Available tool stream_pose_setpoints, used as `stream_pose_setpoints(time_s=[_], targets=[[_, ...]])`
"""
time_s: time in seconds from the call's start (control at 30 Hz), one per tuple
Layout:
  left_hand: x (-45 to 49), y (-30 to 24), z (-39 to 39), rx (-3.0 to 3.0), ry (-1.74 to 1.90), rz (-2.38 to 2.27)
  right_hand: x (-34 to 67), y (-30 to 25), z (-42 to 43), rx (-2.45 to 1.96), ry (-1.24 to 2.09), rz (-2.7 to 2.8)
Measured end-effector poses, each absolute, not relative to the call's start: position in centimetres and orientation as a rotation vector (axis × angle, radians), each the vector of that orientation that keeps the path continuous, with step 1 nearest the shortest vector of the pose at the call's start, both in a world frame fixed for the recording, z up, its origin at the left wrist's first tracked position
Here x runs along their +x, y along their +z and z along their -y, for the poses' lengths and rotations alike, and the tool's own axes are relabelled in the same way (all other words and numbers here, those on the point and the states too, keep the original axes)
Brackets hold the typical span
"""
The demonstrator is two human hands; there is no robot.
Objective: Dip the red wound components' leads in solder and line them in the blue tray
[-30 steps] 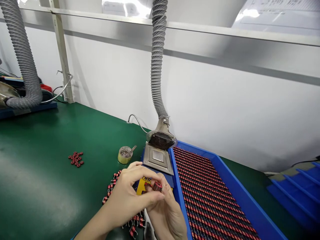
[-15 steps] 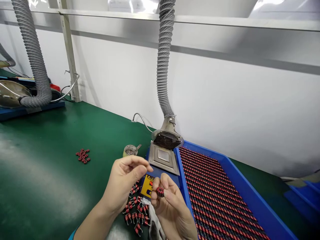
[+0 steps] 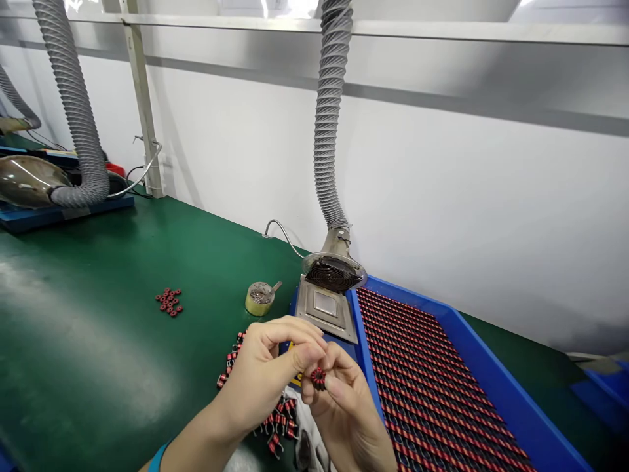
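My right hand (image 3: 346,410) pinches a small red-and-black wound coil (image 3: 318,377) between thumb and fingertips, low in the middle of the view. My left hand (image 3: 268,377) is curled beside it, thumb and fingers closed against the same coil. Under both hands lie several more red coils (image 3: 278,426) on the green bench. Just beyond the hands stands a blue solder pot (image 3: 325,311) with a square metal top.
A blue tray (image 3: 472,364) packed with rows of coils runs along the right. A grey fume hose (image 3: 330,131) ends in a grilled hood over the pot. A small yellow tin (image 3: 259,299) and a cluster of red rings (image 3: 170,301) sit on the green bench (image 3: 98,314).
My left hand had drawn back from the coil half a second ago; now it has come back to it. The view has shifted slightly, so the bench items sit farther right and higher.
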State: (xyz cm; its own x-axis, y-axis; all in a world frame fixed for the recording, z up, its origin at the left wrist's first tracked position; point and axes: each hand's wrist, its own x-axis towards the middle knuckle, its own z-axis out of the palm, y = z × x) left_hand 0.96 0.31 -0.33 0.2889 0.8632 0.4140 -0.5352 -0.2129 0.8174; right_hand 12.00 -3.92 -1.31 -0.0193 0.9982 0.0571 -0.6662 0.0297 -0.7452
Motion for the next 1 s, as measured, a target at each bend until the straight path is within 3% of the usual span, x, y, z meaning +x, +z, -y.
stream_pose_setpoints(time_s=[0.17,0.3,0.5,0.6,0.73,1.0], targets=[[0.4,-0.8,-0.7,1.092,1.613,-0.386,12.0,-1.2,3.8,-0.618,1.463,0.764],[-0.8,-0.6,-0.9,1.235,1.619,-0.475,12.5,-1.3,3.6,-0.695,1.317,0.854],[-1.7,0.7,-0.2,1.96,1.033,-0.642,13.8,-2.1,3.8,-0.907,1.033,1.071],[-1.2,1.0,0.0,2.021,0.856,-0.612,14.0,-2.2,4.1,-1.025,0.922,1.139],[-0.4,0.7,-0.1,1.945,0.99,-0.595,13.9,-1.9,4.0,-0.98,0.943,1.147],[-0.8,-0.3,-0.4,1.577,1.522,-0.506,13.0,-0.7,3.6,-0.641,1.333,0.744]])
